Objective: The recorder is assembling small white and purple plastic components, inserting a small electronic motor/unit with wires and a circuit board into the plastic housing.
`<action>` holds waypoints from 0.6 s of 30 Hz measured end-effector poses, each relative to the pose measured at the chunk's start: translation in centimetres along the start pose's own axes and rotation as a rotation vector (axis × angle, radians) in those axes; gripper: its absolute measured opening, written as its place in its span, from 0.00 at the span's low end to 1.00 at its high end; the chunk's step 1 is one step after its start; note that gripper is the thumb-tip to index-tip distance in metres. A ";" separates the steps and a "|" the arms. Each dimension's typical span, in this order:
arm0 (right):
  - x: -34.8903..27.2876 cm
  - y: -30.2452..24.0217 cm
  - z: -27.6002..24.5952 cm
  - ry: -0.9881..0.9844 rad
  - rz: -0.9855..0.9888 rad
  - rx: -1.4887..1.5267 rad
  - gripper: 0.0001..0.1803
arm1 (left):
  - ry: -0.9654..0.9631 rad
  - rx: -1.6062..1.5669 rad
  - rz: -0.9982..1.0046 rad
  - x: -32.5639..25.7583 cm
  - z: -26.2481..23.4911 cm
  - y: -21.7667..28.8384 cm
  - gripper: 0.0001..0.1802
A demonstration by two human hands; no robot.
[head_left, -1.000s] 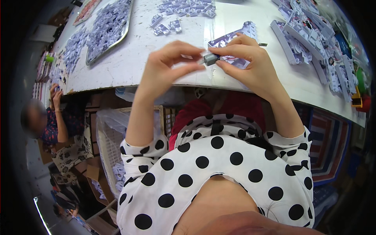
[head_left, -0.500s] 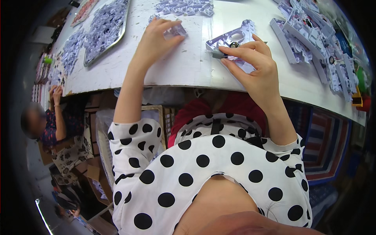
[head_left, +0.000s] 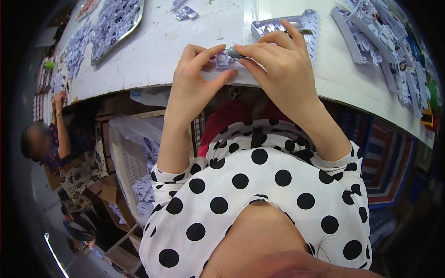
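Over the table's near edge, my left hand [head_left: 194, 69] pinches a small lavender plastic part [head_left: 223, 61] between thumb and fingers. Right beside it, my right hand [head_left: 283, 65] grips a small grey cylinder [head_left: 235, 53], which looks like a little motor, in its thumb and index finger. The cylinder's end meets the lavender part, though whether it sits inside cannot be made out. Beyond my right hand lies a larger lavender toy-gun-shaped shell half [head_left: 311, 23] with a toothed edge, partly hidden by my fingers.
Several small lavender parts [head_left: 187, 13] lie farther back on the white table [head_left: 162, 51]. A metal tray [head_left: 117, 45] heaped with such parts is at far left; lavender shells [head_left: 366, 41] pile up at right. Below stands a white basket [head_left: 124, 153]. A co-worker's hand [head_left: 59, 99] is at the left.
Both hands have come together near the table's edge. My right hand has carried the grey cylinder leftward from the shell; my left hand has brought the small lavender part nearer and to the right.
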State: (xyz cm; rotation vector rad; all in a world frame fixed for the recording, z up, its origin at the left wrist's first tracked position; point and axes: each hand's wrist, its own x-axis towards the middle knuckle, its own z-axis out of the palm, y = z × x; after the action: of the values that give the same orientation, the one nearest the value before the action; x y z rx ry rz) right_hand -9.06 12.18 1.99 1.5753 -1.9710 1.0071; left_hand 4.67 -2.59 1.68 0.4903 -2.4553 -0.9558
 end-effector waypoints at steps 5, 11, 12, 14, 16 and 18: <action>0.4 0.3 0.3 -0.144 -0.002 -0.022 0.11 | -0.039 -0.083 0.016 0.1 -0.3 -0.6 0.24; 0.6 0.4 0.7 -0.098 -0.063 -0.110 0.08 | -0.042 -0.108 -0.034 0.2 -0.3 -0.8 0.25; 0.5 0.5 0.7 -0.101 -0.068 -0.109 0.08 | -0.049 -0.111 -0.037 0.2 -0.2 -0.7 0.25; 0.7 0.5 0.5 -0.183 -0.001 -0.061 0.08 | -0.051 -0.113 -0.038 0.3 -0.3 -0.6 0.25; 0.7 0.6 0.8 -0.189 0.027 -0.026 0.07 | -0.064 -0.122 -0.046 0.3 -0.4 -0.6 0.25; 0.7 0.5 1.0 -0.193 0.056 0.009 0.07 | -0.053 -0.118 -0.046 0.3 -0.5 -0.6 0.25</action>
State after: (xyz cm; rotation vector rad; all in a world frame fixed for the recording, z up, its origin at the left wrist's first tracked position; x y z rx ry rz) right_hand -9.65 11.03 1.74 1.6860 -2.1516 0.9160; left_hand 4.74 -3.42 1.64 0.4888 -2.4260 -1.1391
